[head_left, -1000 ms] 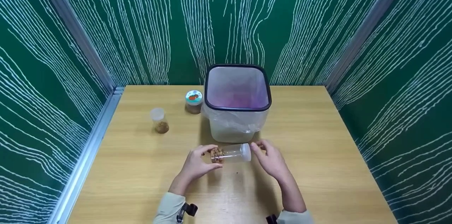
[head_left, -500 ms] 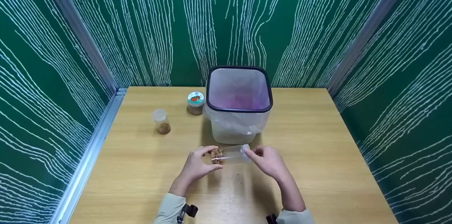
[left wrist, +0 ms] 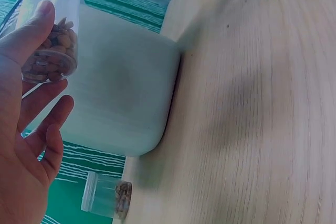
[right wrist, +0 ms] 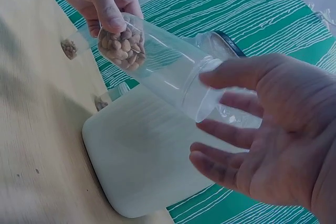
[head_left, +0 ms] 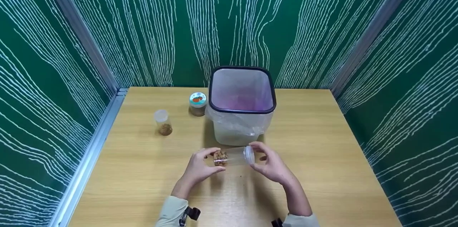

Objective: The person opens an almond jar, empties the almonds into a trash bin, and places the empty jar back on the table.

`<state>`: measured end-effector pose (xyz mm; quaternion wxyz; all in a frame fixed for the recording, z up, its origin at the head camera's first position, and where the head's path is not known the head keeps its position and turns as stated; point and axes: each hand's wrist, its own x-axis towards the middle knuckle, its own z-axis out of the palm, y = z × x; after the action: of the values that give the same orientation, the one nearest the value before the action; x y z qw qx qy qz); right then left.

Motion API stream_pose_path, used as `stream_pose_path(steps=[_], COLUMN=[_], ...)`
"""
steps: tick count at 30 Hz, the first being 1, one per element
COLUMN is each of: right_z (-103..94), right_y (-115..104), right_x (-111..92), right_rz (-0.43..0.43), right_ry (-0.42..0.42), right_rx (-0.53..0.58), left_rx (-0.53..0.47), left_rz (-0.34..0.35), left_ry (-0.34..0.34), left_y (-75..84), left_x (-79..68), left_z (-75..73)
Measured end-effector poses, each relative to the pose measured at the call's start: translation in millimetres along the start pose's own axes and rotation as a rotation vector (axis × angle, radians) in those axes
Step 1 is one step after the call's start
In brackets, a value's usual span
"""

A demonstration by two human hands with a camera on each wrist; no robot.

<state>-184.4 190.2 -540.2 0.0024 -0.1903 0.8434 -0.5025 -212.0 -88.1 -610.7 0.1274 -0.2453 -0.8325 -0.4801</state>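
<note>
A clear plastic jar (head_left: 235,155) lies on its side in the air above the table, in front of the bin. Brown nuts (right wrist: 124,50) are heaped in its bottom end, to the left. Around that end my left hand (head_left: 197,166) holds the jar between thumb and fingers, as the left wrist view also shows. The translucent white lid (head_left: 249,155) sits on the jar's right end. My right hand (head_left: 273,167) grips this lid, thumb on the near side and index finger on the far side; its other fingers are spread below in the right wrist view.
A pale bin (head_left: 234,134) with a black rim and a plastic liner stands just behind the hands. Left of it is a jar with a colourful lid (head_left: 197,98). Farther left stands a second clear jar (head_left: 163,123) with brown contents. Green walls enclose the wooden table (head_left: 315,130).
My right hand's fingers have shifted around the lid, loosening and then spreading to grip it from both sides. My left hand and the jar have stayed nearly in place.
</note>
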Motion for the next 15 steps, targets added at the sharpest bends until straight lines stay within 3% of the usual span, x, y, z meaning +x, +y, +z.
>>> stream_pose_path(steps=[7, 15], right_z=[-0.1, -1.1], right_y=[1.0, -1.7], right_x=[2.1, 3.7], right_rz=[-0.031, 0.192], right_ry=[0.019, 0.095], right_rx=[0.024, -0.052], left_rx=[-0.003, -0.019], left_rz=[-0.004, -0.011], left_ry=[0.004, 0.001], left_y=[-1.3, -1.8], left_x=[1.4, 1.3], left_z=[0.3, 0.2])
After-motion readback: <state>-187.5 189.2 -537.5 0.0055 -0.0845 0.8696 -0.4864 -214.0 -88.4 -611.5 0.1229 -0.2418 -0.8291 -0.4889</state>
